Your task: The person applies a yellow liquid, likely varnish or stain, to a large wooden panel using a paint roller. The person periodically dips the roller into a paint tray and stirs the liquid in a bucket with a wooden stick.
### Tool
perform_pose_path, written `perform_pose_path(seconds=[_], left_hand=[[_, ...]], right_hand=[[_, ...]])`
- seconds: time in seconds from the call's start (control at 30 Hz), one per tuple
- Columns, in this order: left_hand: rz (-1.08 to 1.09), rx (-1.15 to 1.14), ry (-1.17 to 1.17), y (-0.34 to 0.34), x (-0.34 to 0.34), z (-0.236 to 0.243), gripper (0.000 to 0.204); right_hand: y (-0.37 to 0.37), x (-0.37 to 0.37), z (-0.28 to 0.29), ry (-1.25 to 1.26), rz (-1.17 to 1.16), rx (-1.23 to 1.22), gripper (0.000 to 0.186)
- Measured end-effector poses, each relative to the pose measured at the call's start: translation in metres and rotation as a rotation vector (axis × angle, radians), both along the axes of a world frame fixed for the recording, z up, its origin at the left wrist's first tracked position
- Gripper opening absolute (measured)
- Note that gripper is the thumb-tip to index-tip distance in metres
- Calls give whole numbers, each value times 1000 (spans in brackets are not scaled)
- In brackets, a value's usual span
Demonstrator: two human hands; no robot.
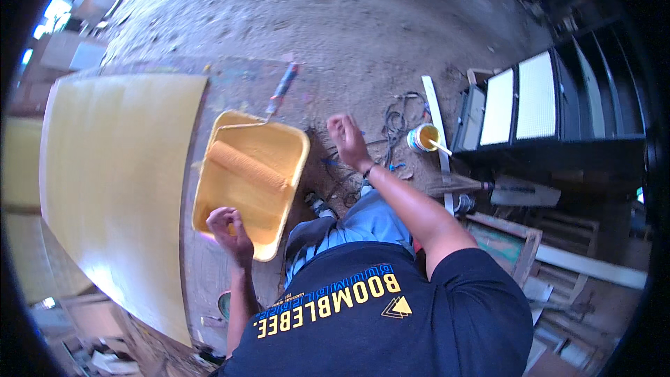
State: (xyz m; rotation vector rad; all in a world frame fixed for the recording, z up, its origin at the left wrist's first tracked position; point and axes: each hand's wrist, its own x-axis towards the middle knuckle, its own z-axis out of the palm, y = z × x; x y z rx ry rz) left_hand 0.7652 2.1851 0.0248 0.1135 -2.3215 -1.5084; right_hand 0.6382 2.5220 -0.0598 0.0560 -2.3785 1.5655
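Nearest, we see our left hand (pixel 232 229) curled over the near rim of the yellow plastic paint tray (pixel 292 182), fingers bent and gripping its edge. The tray sits on the worn wooden surface (pixel 209 272), just right of the large pale-yellow painted board (pixel 118 189) that lies flat on it. Inside the tray lies a yellow-soaked paint roller (pixel 244 166), tilted; its wire frame runs to a dark handle (pixel 283 89) that sticks out past the far rim. Our right hand (pixel 347 140) hangs in the air right of the tray, loosely closed, holding nothing we can make out. Farther right, a small open can of yellow paint (pixel 423 137) with a stick in it stands on the dirt floor (pixel 349 28), near black cabinets (pixel 558 105).
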Motion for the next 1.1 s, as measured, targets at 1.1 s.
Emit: perform_pose_path(seconds=[1.1], left_hand=[[-1101, -827, -1399, 271, -28, -309, 38]], right_hand=[[490, 98, -667, -460, -1249, -1533, 70]])
